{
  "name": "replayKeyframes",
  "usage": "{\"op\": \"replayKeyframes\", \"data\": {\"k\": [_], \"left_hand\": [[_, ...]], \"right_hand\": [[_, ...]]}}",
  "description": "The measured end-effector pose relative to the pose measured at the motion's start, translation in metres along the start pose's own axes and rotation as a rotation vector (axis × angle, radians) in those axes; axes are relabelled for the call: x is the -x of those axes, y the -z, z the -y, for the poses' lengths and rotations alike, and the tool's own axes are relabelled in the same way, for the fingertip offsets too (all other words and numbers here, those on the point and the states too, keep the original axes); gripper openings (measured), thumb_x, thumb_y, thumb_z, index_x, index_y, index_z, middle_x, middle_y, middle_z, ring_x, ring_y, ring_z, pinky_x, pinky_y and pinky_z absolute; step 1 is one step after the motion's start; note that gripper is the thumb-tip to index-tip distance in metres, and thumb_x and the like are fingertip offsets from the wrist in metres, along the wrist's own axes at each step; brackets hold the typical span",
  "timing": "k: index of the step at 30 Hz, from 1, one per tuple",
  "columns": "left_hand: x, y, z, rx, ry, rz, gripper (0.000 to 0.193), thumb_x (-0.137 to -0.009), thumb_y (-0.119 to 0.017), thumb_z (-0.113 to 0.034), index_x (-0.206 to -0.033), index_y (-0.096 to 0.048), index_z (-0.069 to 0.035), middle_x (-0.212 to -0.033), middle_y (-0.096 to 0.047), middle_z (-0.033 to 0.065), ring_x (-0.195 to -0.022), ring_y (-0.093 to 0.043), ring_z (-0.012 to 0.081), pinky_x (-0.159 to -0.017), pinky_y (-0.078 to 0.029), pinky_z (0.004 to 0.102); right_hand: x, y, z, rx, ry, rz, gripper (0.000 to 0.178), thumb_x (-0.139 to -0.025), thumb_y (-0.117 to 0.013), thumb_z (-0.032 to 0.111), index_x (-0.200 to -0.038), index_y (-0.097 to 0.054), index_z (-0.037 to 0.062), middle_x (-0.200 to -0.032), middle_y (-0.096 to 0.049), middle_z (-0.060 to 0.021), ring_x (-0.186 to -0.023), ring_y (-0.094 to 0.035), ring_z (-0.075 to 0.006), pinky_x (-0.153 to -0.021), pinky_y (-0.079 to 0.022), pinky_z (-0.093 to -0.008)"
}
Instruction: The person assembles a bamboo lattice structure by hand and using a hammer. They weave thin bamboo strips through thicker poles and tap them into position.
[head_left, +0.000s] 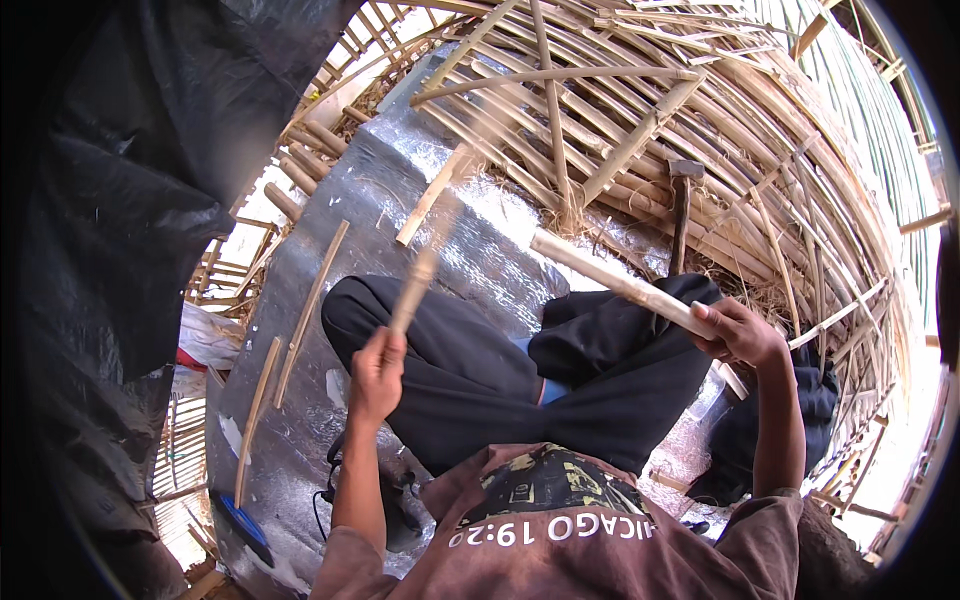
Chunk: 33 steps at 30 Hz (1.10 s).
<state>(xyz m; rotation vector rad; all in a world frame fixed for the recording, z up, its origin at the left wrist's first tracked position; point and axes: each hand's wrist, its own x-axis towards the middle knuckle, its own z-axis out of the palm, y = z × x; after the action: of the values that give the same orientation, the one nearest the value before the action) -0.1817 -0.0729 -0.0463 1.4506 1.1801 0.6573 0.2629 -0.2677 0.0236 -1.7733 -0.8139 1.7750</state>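
Note:
My left hand (pixel 377 378) is closed around the lower end of a bamboo stick (pixel 418 280), which points up and away from me; its far part is smeared by motion. In my right hand (pixel 742 332) is the near end of a thicker, pale bamboo piece (pixel 620 280), with the thumb lying along it. This piece slants up to the left over my crossed legs (pixel 450 370). The two bamboo pieces are apart. Just beyond the blurred stick, a short flat bamboo strip (pixel 430 197) lies on the silvery sheet (pixel 375 250).
Long bamboo strips (pixel 312 312) lie to my left, near a blue-and-black flat object (pixel 245 530). A hammer (pixel 682 210) leans against the curved bamboo slat wall (pixel 800 190) ahead. Black sheeting (pixel 130 220) hangs at the left. Dark cloth (pixel 790 430) sits by my right side.

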Motion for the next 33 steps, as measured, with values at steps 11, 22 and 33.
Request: {"op": "replayKeyframes", "data": {"k": [11,22,33], "left_hand": [[0.008,-0.002,-0.006,-0.159,0.109,0.049,0.042,-0.103,-0.045,-0.041,-0.078,-0.048,-0.007,-0.059,-0.035,-0.0052,-0.053,-0.033,0.0042,-0.048,-0.028,0.0256],[0.019,-0.054,-0.019,-0.472,-0.119,0.075,0.037,-0.102,-0.047,-0.034,-0.086,-0.053,-0.001,-0.058,-0.051,0.0159,-0.053,-0.057,0.0357,-0.049,-0.04,0.04],[0.026,-0.075,-0.023,-0.526,-0.05,0.103,0.034,-0.102,-0.048,-0.032,-0.088,-0.054,-0.001,-0.06,-0.053,0.0185,-0.058,-0.056,0.0402,-0.053,-0.04,0.0451]], "right_hand": [[-0.001,-0.004,-0.057,-0.281,0.183,-0.519,0.049,-0.101,-0.042,0.051,-0.082,-0.055,0.0074,-0.054,-0.04,0.0051,-0.043,-0.032,-0.0048,-0.04,-0.024,-0.0218],[0.001,0.094,-0.108,0.388,0.173,-1.234,0.037,-0.098,-0.055,0.039,-0.1,-0.057,0.002,-0.071,-0.056,-0.0071,-0.062,-0.052,-0.0172,-0.058,-0.041,-0.0319],[-0.078,0.161,-0.139,0.727,-0.159,-1.513,0.035,-0.093,-0.06,0.027,-0.119,-0.053,0.0062,-0.109,-0.062,-0.019,-0.104,-0.06,-0.0378,-0.088,-0.048,-0.0471]]}}
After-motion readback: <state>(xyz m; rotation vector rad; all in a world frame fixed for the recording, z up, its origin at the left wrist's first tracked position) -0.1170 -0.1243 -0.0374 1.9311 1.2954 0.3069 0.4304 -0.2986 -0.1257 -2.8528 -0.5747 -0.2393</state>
